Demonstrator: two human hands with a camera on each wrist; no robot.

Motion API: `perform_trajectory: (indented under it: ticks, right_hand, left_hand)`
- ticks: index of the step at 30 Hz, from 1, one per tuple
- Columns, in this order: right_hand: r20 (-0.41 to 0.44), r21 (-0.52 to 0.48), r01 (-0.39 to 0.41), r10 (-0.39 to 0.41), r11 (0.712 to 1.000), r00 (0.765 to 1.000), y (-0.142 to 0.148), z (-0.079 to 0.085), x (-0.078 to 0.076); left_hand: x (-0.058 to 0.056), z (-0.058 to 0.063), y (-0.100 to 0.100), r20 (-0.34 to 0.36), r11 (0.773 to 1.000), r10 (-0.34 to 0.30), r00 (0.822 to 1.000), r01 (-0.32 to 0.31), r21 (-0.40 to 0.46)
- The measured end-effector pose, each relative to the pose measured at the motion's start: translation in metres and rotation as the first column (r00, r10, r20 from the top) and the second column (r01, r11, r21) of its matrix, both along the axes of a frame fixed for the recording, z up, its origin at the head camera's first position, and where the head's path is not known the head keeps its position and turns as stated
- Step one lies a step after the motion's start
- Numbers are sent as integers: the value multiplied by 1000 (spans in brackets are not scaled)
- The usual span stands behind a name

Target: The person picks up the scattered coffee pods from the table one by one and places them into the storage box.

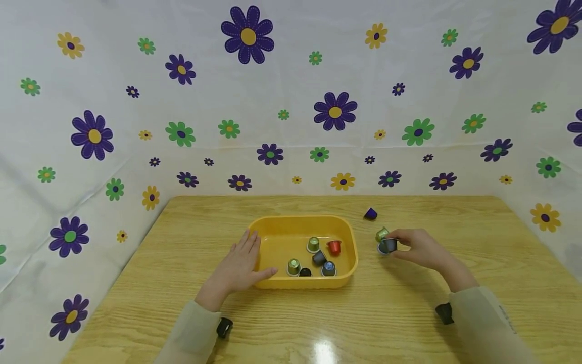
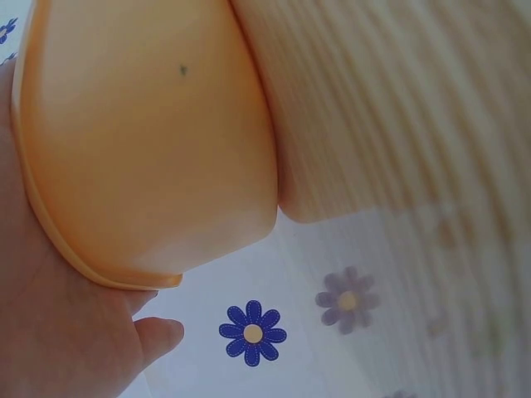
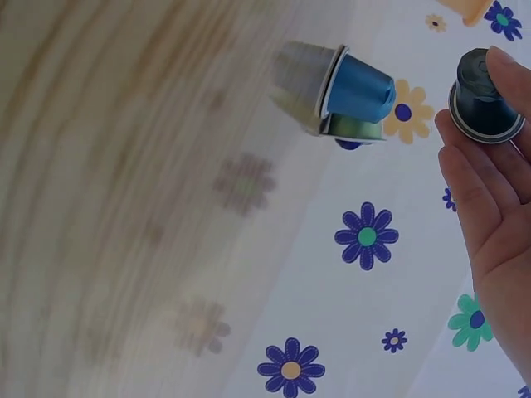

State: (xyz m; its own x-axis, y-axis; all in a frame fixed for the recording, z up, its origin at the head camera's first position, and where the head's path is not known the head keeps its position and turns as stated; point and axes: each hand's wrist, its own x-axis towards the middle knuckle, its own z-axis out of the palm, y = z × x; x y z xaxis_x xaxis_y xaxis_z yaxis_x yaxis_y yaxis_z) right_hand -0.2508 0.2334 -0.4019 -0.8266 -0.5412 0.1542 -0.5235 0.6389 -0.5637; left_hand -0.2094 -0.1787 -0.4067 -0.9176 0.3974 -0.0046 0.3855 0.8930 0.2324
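My left hand [image 1: 238,265] rests on the left rim of a yellow tray [image 1: 302,284], fingers straight and spread along it. In the left wrist view the tray's outer side [image 2: 158,149] fills much of the frame, with the hand at its rim. My right hand [image 1: 420,247] pinches a dark coffee capsule [image 3: 479,99] between thumb and fingers, to the right of the tray. By those fingertips, a green capsule [image 1: 382,233] sits on the table. A blue capsule [image 3: 361,87] stands in front of the green one in the right wrist view.
Several capsules lie in the tray, among them a red one [image 1: 334,246], a green one [image 1: 313,244] and a blue one [image 1: 328,268]. A dark purple capsule [image 1: 370,214] lies farther back on the wooden table [image 1: 182,313]. Flower-patterned cloth [image 1: 291,91] hangs behind.
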Motion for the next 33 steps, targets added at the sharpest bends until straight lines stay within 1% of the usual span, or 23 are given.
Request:
perform_trajectory:
  ticks: [6,13,26,33]
  right_hand:
    - [-8,-27,-10,10,1000,1000,-10,5,4]
    - [-16,-35,-19,19,999,1000,-19,11,7]
    - [-59,-45,-46,44,998,997,-38,19,6]
    - [-88,-32,-69,66,997,994,-55,26,5]
  left_hand:
    - [0,-1,-1,-2,1000,1,1000,-1,2]
    - [0,0,0,6,1000,5,1000,-5,3]
    - [2,3,0,12,1000,7,1000,-7,4]
    - [2,2,1,4,1000,8,1000,-8,10]
